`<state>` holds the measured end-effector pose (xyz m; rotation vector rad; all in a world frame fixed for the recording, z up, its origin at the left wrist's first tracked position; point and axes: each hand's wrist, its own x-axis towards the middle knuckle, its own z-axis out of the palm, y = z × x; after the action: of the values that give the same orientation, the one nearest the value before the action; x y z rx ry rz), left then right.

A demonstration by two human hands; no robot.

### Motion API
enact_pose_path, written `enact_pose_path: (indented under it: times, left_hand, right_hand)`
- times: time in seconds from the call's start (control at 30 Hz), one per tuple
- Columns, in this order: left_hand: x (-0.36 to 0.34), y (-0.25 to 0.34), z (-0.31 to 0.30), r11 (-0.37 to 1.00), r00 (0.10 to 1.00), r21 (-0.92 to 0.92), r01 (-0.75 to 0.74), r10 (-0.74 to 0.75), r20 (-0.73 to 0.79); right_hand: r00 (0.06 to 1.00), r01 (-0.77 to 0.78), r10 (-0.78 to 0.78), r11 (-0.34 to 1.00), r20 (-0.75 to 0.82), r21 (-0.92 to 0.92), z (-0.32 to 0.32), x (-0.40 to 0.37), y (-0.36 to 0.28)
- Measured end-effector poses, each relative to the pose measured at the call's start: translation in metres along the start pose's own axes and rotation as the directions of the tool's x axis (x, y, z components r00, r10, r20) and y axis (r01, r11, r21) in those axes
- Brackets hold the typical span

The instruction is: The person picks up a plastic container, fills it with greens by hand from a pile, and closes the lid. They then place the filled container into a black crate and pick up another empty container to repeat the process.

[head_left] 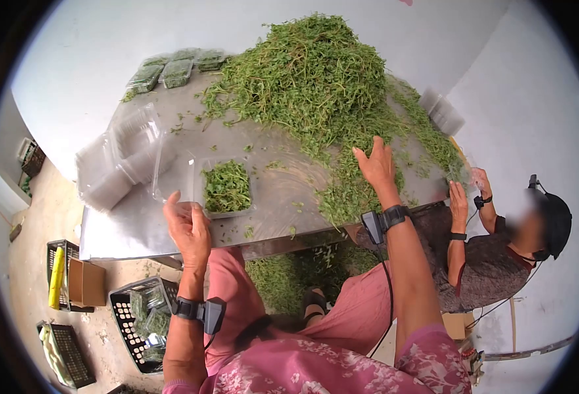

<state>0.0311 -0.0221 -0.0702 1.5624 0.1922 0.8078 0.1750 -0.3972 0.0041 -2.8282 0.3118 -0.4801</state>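
left hand (185, 226) curled at tray (227, 187) rim, its 7 o'clock, likely steadying; grip unclear | right hand (376, 164) open, flat on herbs (316, 79), pile's 5 o'clock, spread as if raking | tray part-filled, lid open, desk (128, 230) near edge

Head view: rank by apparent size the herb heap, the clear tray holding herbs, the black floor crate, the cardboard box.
1. herb heap, by far.
2. black crate and clear tray with lid: alike, crate farther away, so unranked.
3. cardboard box, smallest as seen, though also far off.
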Motion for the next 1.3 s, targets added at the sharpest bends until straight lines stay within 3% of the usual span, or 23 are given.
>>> enact_pose_path:
  times: [0.13,0.23,0.33,0.63,0.73,0.83,0.93,1.03,1.07,1.17,1.27,1.3]
  left_hand:
    - [0.0,0.001,-0.001,0.999,1.0,0.045,-0.02,0.02,0.009]
    - [0.0,0.001,0.001,1.0,1.0,-0.026,-0.002,0.002,0.016]
    - [-0.001,0.005,0.001,0.999,1.0,0.043,0.008,-0.008,0.012]
    - [-0.001,0.002,0.001,0.997,1.0,0.081,0.002,-0.001,-0.016]
    - [-0.001,-0.001,0.001,0.999,1.0,0.047,-0.01,0.01,-0.017]
    - [0.001,-0.009,-0.002,0.995,0.999,0.091,-0.052,0.053,-0.007]
    - [0.0,-0.004,0.0,0.996,0.998,0.073,-0.054,0.054,-0.009]
    - [-0.002,0.009,0.003,0.998,1.0,0.054,0.021,-0.02,-0.015]
    - [-0.001,0.009,0.002,0.998,1.0,0.057,0.011,-0.011,-0.012]
    - [0.0,0.001,0.0,0.997,1.0,0.071,-0.028,0.028,0.005]
    - [0.001,-0.009,-0.002,0.994,0.997,0.085,-0.069,0.066,0.033]
    - [0.001,-0.009,-0.002,0.993,0.997,0.09,-0.071,0.068,0.032]
  right_hand:
    - [0.992,-0.066,0.07,0.997,0.103,-0.04,0.007,0.015,-0.009]
    - [0.994,-0.013,0.028,0.989,0.102,-0.147,0.044,0.03,0.015]
    - [0.978,0.171,-0.16,0.983,0.136,-0.069,0.04,0.037,0.019]
    - [0.953,0.205,-0.275,0.893,0.125,0.401,-0.025,-0.004,-0.056]
    - [0.911,0.178,-0.336,0.843,0.238,0.508,-0.011,-0.006,-0.058]
    - [0.878,0.046,-0.321,0.794,0.355,0.606,-0.018,-0.012,-0.065]
    - [0.881,0.075,-0.353,0.762,0.316,0.643,-0.026,-0.017,-0.07]
    - [0.764,0.155,-0.556,0.65,0.327,0.744,-0.018,-0.022,-0.069]
    - [0.707,0.269,-0.629,0.663,0.325,0.698,-0.019,-0.022,-0.07]
    - [0.644,0.189,-0.652,0.643,0.4,0.742,-0.028,-0.024,-0.072]
    - [0.74,0.153,-0.571,0.658,0.355,0.738,-0.029,-0.016,-0.073]
    - [0.769,0.197,-0.535,0.719,0.349,0.667,-0.027,-0.014,-0.072]
